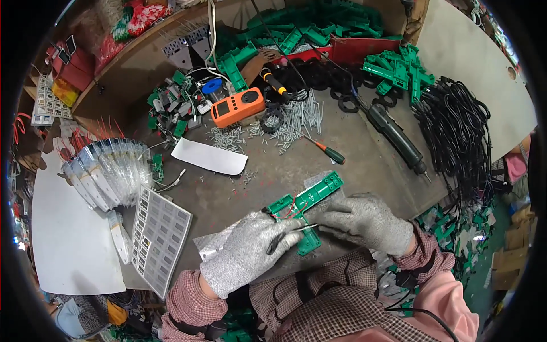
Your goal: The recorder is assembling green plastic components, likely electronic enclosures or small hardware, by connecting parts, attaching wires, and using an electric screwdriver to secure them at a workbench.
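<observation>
Both gloved hands meet over a green plastic bracket (305, 206) that lies near the front edge of the desk (364, 148), close to the person's body where it is easiest to steady. The left hand (250, 251) presses down on the near end of the bracket, fingers curled over it and apparently pinching a thin metal piece, perhaps tweezers or a pin, though it is too small to tell. The right hand (364, 219) rests flat beside the bracket, its fingertips closing on the other end of that thin piece; its palm is not clenched. Short red wires (293, 206) loop across the bracket's middle, so the part seems held still for work on them.

A sheet of silvery foil (213, 242) lies under the left hand, seemingly as a work mat. Further back, within arm's reach, sit an orange multimeter (237, 106), a scatter of grey screws (296, 119), a green-handled screwdriver (327, 151) and a dark electric screwdriver (396, 137). A heap of similar green brackets (319, 25) waits at the far edge, and a bundle of black cables (461, 125) lies to the right.
</observation>
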`<state>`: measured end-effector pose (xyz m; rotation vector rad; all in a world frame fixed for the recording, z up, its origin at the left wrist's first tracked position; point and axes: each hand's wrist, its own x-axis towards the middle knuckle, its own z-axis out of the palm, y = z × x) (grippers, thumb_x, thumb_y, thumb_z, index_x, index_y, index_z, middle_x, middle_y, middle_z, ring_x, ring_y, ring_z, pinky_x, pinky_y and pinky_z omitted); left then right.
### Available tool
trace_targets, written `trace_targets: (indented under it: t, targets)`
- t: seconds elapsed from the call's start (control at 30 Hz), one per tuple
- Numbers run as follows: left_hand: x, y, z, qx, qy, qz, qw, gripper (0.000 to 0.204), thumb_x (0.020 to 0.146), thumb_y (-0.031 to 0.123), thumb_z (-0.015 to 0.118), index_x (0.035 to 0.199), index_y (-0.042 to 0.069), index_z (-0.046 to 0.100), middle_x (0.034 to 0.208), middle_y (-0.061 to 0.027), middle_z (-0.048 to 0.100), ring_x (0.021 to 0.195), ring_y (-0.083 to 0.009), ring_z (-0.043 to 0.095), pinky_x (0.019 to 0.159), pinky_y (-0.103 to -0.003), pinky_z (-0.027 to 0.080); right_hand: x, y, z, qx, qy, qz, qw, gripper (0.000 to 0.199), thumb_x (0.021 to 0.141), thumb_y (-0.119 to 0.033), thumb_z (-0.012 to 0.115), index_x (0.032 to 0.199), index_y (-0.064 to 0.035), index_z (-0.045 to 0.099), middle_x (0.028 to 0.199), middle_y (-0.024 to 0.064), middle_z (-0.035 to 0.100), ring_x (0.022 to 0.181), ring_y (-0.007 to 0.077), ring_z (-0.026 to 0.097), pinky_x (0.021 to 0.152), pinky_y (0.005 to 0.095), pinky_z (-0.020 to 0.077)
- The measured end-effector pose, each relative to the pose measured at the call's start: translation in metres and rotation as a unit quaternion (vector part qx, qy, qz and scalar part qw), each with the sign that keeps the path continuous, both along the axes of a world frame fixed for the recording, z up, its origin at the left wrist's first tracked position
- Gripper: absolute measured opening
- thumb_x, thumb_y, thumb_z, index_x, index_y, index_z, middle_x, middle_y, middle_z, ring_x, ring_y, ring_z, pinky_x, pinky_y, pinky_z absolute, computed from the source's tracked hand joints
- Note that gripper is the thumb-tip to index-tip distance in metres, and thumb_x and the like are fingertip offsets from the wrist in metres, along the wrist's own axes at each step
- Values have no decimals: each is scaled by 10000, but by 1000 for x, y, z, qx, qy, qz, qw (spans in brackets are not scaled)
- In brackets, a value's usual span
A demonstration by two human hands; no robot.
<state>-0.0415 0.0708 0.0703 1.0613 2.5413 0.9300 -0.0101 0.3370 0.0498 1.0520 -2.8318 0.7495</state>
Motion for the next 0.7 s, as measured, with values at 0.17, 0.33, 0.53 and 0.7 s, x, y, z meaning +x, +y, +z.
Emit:
trace_targets:
  t: [0.17,0.33,0.53,0.7]
  targets:
    - [9,1,-45,75,207,131,967,768,778,331,881,1411,34,564,997,-113,689,965,-340,626,1013,-468,443,-11,9,13,-25,-106,-121,987,291,945,-239,632,1216,-147,684,1141,100,670,980,343,692,782,433,587]
    - [17,-25,-55,135,89,107,981,893,703,272,931,1459,35,519,1056,-104,703,1102,-322,643,1053,-478,435,-10,10,14,-35,-97,-106,989,247,977,-260,608,1144,-102,697,1098,156,651,957,373,680,796,458,571]
    - [9,-11,-26,14,213,41,976,436,821,139,817,1239,104,695,917,-42,710,911,-247,682,1070,-504,427,-10,-6,13,-29,-111,-39,993,258,944,-245,640,1166,-115,666,1029,134,635,897,369,685,732,464,576]
    - [0,-22,-41,142,76,-33,986,274,897,159,749,1164,104,724,855,-34,681,871,-255,664,1074,-505,431,-8,6,24,52,-44,53,996,329,894,-206,671,1217,-149,646,1029,97,642,815,327,709,623,417,593]
